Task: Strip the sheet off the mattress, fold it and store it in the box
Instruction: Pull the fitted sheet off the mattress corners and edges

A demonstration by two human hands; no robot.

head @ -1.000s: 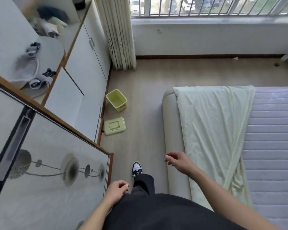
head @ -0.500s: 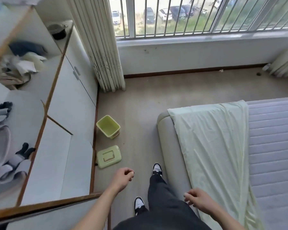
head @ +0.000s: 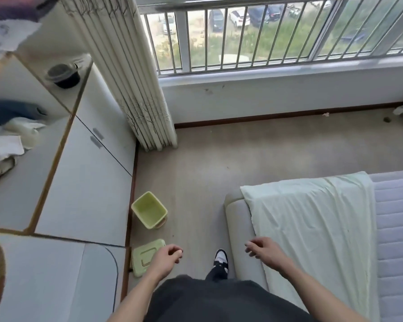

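Two bare hands hang in front of the person, and neither holds anything. The left hand point(head: 169, 254) hovers over the floor with its fingers point(head: 177, 252) loosely curled, just above the near corner of the flat pale green plastic lid point(head: 144, 257) lying on the floor by the cabinet base. The right hand point(head: 264, 251) hovers above the padded side edge of the bed, its fingers point(head: 250, 246) relaxed and slightly bent, close to the sheet but not touching it.

The pale green cotton sheet point(head: 312, 228) lies folded lengthwise into a long band along the left side of the grey quilted mattress point(head: 396, 228), its far end reaching the mattress's far edge and its near end running out of view at the bottom. To the sheet's right the mattress is bare. The cream upholstered bed frame point(head: 240, 228) shows as a rounded strip along the sheet's left edge.

The small pale green rectangular plastic box point(head: 149, 212) stands open on the grey floor point(head: 219, 163), beside the foot of the white cabinet point(head: 86, 182) and just beyond the lid. One black-and-white sneaker point(head: 221, 256) is planted on the floor between the lid and the bed frame. A pleated cream curtain point(head: 130, 77) hangs at the far corner beside the barred window point(head: 242, 36).
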